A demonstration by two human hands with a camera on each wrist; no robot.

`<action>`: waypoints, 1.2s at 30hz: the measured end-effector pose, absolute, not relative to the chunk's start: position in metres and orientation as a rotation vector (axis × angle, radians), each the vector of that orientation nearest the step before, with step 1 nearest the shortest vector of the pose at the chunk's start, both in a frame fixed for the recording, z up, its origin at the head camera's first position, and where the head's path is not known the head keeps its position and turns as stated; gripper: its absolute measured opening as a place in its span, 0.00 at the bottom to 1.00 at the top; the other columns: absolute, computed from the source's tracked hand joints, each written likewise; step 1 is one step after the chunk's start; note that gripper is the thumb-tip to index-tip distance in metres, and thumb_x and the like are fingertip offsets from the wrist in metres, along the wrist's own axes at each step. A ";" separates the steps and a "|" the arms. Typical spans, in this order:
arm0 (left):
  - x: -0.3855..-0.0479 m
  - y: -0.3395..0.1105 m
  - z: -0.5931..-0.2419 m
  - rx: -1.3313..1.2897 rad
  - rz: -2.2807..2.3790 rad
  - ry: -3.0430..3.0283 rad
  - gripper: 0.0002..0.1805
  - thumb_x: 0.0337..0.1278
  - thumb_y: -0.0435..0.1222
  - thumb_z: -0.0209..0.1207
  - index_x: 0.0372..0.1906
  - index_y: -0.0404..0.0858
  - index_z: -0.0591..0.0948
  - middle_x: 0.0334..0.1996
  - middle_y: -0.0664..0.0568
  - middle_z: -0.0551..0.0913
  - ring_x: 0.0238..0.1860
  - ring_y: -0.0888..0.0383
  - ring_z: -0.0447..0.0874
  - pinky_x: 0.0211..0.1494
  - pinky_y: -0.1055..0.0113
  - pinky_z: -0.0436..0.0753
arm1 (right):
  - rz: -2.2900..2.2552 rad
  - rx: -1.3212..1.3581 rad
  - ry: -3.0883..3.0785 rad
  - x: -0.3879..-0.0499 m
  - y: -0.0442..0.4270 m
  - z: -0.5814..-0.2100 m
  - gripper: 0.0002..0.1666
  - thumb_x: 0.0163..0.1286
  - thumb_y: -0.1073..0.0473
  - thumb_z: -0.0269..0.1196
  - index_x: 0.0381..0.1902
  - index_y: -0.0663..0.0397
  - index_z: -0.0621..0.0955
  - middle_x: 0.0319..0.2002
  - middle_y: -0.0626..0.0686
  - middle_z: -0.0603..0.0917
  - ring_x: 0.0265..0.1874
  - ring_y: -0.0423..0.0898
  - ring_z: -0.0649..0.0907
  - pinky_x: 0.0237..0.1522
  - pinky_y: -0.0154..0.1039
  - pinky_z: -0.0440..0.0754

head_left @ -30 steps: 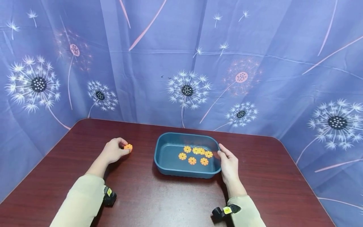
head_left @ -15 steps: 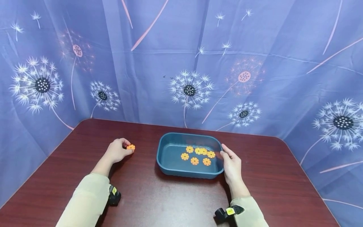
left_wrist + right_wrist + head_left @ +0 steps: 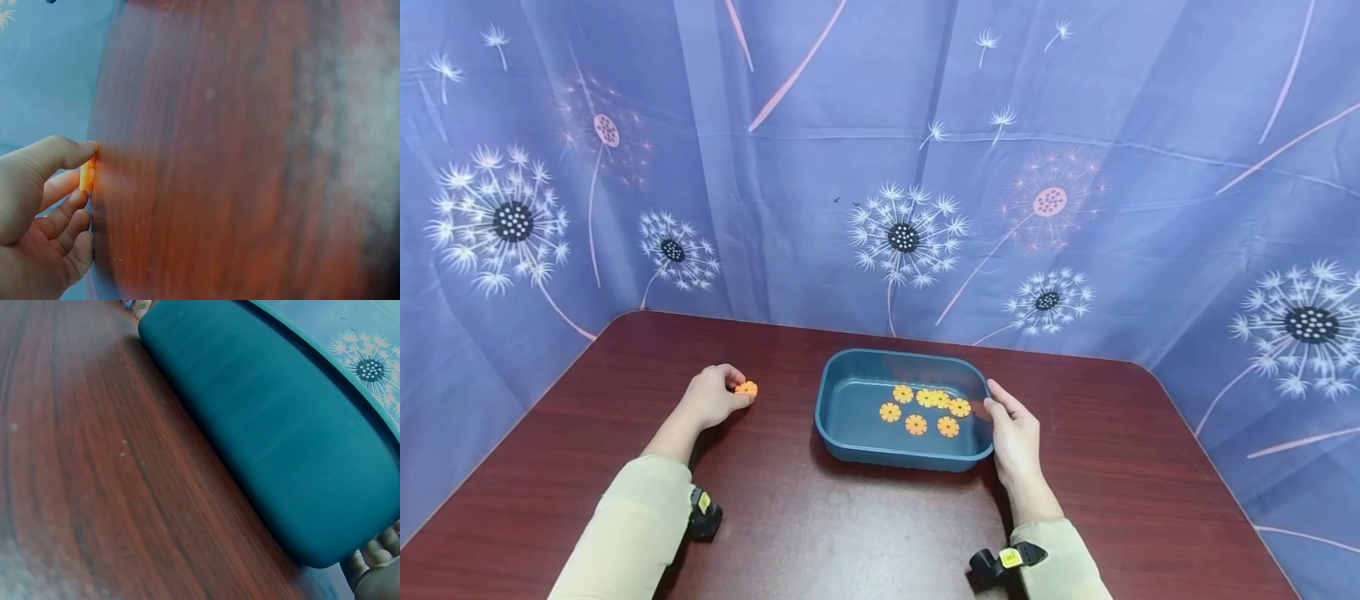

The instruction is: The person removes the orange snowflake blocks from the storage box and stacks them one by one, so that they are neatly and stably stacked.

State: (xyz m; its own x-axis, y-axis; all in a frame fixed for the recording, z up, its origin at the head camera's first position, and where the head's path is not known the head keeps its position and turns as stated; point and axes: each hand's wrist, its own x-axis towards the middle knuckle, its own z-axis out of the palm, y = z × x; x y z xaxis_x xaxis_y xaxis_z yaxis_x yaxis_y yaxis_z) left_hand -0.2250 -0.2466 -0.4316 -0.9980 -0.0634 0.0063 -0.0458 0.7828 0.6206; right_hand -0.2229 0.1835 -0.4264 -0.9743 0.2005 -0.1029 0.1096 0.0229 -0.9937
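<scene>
On the left of the table, my left hand (image 3: 707,397) pinches a small orange notched disc (image 3: 747,389) between thumb and fingers. In the left wrist view the disc (image 3: 88,169) is seen edge-on, close to the tabletop. A dark teal rectangular tub (image 3: 887,457) rests on the table to its right. Inside the tub lie several orange and yellow notched discs (image 3: 916,425), mostly toward its right half, a couple overlapping. My right hand (image 3: 1017,433) holds the tub's right end, with the thumb at the rim; the other fingers are partly hidden behind the wall.
The reddish-brown wooden table (image 3: 842,533) has rounded far corners. A blue curtain (image 3: 790,200) printed with dandelions hangs behind it and on both sides. A small black camera (image 3: 706,515) is strapped to the left wrist, another camera (image 3: 988,567) to the right wrist.
The head view has shifted slightly, so everything appears a little farther right. Both hands keep their holds on the disc and the tub.
</scene>
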 end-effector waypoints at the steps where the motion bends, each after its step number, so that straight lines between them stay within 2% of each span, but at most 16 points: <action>1: -0.225 -0.247 -0.432 0.094 -1.026 -2.943 0.18 0.49 0.37 0.64 0.42 0.29 0.77 0.37 0.40 0.80 0.38 0.48 0.77 0.42 0.59 0.76 | 2.127 -0.333 -2.198 -0.223 0.183 -0.426 0.25 0.71 0.60 0.53 0.66 0.52 0.71 0.64 0.55 0.72 0.41 0.37 0.83 0.66 0.45 0.66; 7: -0.224 -0.248 -0.431 0.114 -1.070 -2.953 0.20 0.51 0.38 0.63 0.46 0.29 0.76 0.39 0.39 0.79 0.40 0.47 0.77 0.45 0.56 0.77 | 2.126 -0.334 -2.198 -0.223 0.183 -0.427 0.25 0.71 0.60 0.52 0.66 0.52 0.71 0.64 0.55 0.72 0.44 0.39 0.82 0.66 0.45 0.67; 11: -0.221 -0.248 -0.429 0.136 -1.098 -2.960 0.21 0.53 0.39 0.63 0.48 0.29 0.76 0.42 0.38 0.79 0.42 0.46 0.76 0.46 0.55 0.77 | 2.132 -0.348 -2.184 -0.223 0.182 -0.428 0.25 0.71 0.61 0.52 0.65 0.51 0.71 0.62 0.60 0.74 0.45 0.42 0.83 0.64 0.43 0.70; 18: -0.217 -0.246 -0.421 0.128 -1.087 -2.918 0.23 0.54 0.40 0.63 0.51 0.29 0.75 0.46 0.34 0.78 0.46 0.42 0.76 0.49 0.51 0.77 | 2.105 -0.360 -2.179 -0.224 0.181 -0.429 0.24 0.70 0.61 0.53 0.64 0.51 0.73 0.59 0.64 0.76 0.44 0.45 0.84 0.63 0.44 0.71; 23: -0.219 -0.243 -0.415 0.111 -1.051 -2.864 0.25 0.55 0.41 0.62 0.52 0.29 0.75 0.48 0.33 0.76 0.47 0.41 0.76 0.51 0.48 0.76 | 2.097 -0.359 -2.177 -0.224 0.182 -0.429 0.24 0.70 0.61 0.52 0.64 0.51 0.73 0.60 0.61 0.75 0.44 0.45 0.84 0.62 0.42 0.71; 29: -0.217 -0.237 -0.405 0.087 -1.046 -2.795 0.25 0.56 0.42 0.61 0.54 0.29 0.75 0.51 0.34 0.76 0.50 0.41 0.75 0.54 0.46 0.74 | 2.103 -0.349 -2.171 -0.225 0.183 -0.430 0.24 0.70 0.62 0.53 0.64 0.52 0.72 0.60 0.61 0.75 0.44 0.45 0.84 0.62 0.42 0.70; 36: -0.215 -0.226 -0.398 0.067 -1.106 -2.746 0.24 0.57 0.41 0.61 0.55 0.30 0.75 0.52 0.36 0.77 0.52 0.42 0.75 0.55 0.47 0.74 | 2.085 -0.348 -2.173 -0.225 0.182 -0.431 0.24 0.70 0.61 0.53 0.63 0.51 0.74 0.54 0.64 0.80 0.44 0.47 0.84 0.64 0.43 0.70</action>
State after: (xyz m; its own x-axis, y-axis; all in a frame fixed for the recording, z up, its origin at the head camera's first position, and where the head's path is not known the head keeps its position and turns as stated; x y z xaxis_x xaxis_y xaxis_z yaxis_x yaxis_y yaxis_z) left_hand -0.2150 -0.2262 -0.3976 -0.9828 -0.1088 0.1492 0.0250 0.7222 0.6912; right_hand -0.2249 0.1825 -0.4306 -0.9677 0.2395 -0.0788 0.0885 0.0303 -0.9956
